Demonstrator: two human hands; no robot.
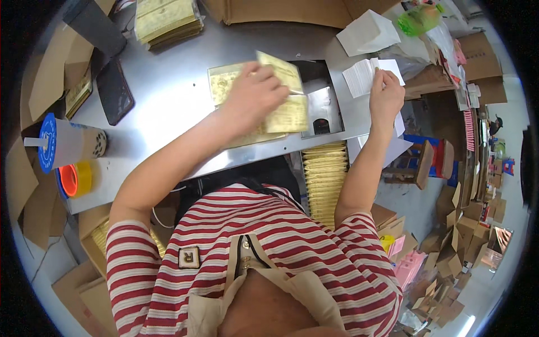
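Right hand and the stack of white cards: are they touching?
Touching. The head view shows the right hand with its fingertips resting on the edge of the white card stack, no gap between them.

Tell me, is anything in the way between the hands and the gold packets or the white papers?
Nothing visible. The left hand already lies on the gold packets on the metal table, and the right hand already touches the white papers. No gap shows between either hand and its stack.

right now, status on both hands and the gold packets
Left hand gripping gold packet over the stack. Right hand on white slips. Nothing in the way.
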